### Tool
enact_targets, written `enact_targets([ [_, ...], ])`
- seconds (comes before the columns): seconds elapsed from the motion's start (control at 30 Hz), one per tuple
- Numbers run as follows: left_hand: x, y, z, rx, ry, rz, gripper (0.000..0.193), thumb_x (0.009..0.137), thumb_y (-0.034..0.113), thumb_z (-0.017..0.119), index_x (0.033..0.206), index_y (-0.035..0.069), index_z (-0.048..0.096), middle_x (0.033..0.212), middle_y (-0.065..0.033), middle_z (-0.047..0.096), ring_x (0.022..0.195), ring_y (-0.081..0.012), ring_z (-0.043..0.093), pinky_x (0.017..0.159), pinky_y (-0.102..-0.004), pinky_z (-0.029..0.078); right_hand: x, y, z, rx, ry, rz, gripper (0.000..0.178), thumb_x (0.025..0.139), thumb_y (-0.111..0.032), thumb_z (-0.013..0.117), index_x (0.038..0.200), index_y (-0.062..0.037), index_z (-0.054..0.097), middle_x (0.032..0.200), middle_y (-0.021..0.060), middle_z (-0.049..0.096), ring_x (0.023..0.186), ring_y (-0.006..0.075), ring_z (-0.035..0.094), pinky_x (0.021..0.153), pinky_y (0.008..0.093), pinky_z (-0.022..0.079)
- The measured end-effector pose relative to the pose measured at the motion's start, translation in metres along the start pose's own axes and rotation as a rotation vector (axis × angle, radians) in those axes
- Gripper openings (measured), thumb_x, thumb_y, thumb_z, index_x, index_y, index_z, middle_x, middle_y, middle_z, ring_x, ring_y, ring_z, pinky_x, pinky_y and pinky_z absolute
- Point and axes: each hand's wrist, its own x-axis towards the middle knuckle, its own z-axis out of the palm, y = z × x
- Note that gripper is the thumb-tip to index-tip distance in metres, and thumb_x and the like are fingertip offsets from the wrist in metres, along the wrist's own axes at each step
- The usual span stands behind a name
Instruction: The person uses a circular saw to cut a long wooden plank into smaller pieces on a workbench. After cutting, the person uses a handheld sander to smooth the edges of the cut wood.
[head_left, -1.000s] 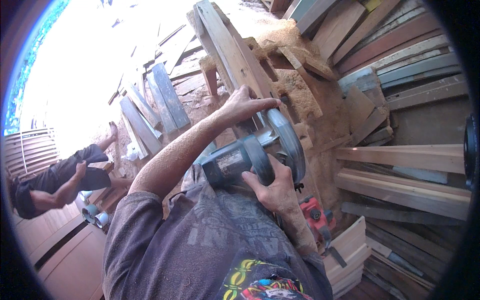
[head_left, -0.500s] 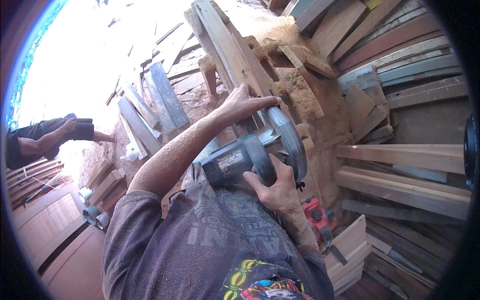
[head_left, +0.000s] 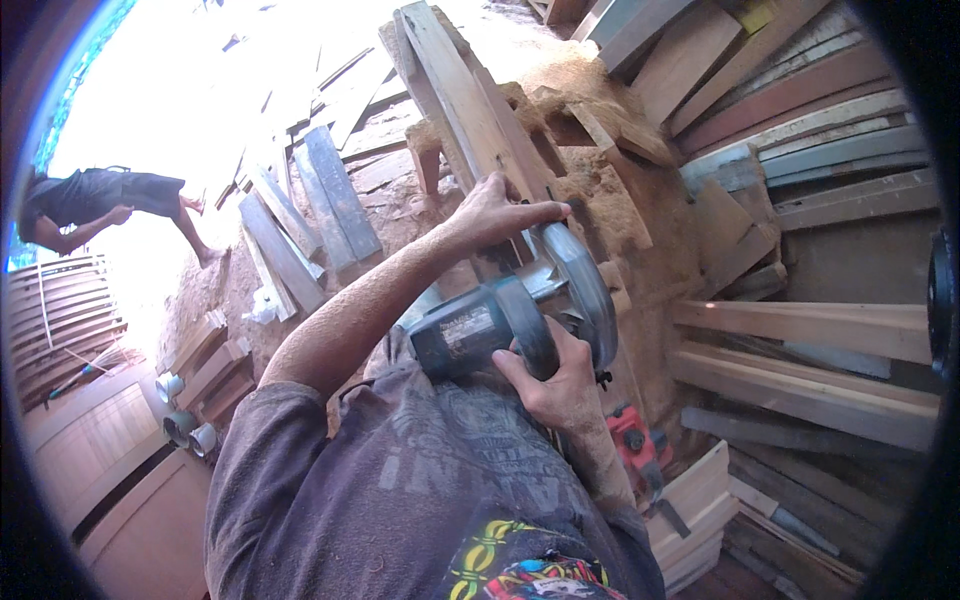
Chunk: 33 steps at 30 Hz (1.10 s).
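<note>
The power saw [head_left: 462,335] is right in front of the person's belly, just past the shirt [head_left: 330,480]. The right hand [head_left: 562,385] is the nearer one: it is wrapped around the saw's black handle [head_left: 530,320], with the thumb on the near side. The saw's fat body sticks out to the left of that hand, and its round grey guard [head_left: 585,280] is up and to the right.

The left hand [head_left: 500,212] is farther out, at the front of the saw, with its arm reaching across the left side. It lies over a long plank [head_left: 450,80]. Its thumb points right, to the saw's front edge. The tips of its other fingers are hidden, so one cannot tell if they grip or just rest.

The plank's long way runs from the saw out away from the person, leaning a little left. The guard points nearly the same way.
</note>
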Motion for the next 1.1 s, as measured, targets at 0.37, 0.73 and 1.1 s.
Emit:
enact_targets([
  [0.37,0.004,-0.004,0.002,0.074,0.047,0.025,0.091,0.077,0.072,0.086,0.115,-0.01,0.075,0.102,-0.0251,0.076,0.099,-0.031,0.076,0.087,-0.0426,0.06,-0.001,-0.001,-0.003,-0.044,-0.048,0.084,0.032,0.091,-0.02,0.081,0.117,-0.0022,0.071,0.098,0.0177,0.08,0.094,0.0308,0.079,0.085,0.042,0.059],
  [0.73,0.002,-0.013,0.006,0.024,0.07,0.029,0.115,0.072,0.078,0.087,0.132,-0.016,0.058,0.127,-0.0308,0.065,0.119,-0.0374,0.067,0.096,-0.0455,0.056,-0.005,0.004,0.002,-0.015,-0.009,0.037,0.018,0.09,-0.013,0.082,0.094,-0.002,0.069,0.078,0.006,0.07,0.073,0.0143,0.066,0.07,0.0325,0.052],
  [1.1,-0.012,0.002,-0.001,-0.019,0.063,0.068,0.129,0.065,0.085,0.085,0.131,-0.022,0.054,0.13,-0.0375,0.061,0.124,-0.0443,0.066,0.101,-0.046,0.056,-0.004,0.006,-0.001,-0.057,-0.008,0.021,0.022,0.09,-0.016,0.083,0.099,-0.0008,0.07,0.083,0.0113,0.075,0.077,0.019,0.073,0.075,0.0363,0.057],
])
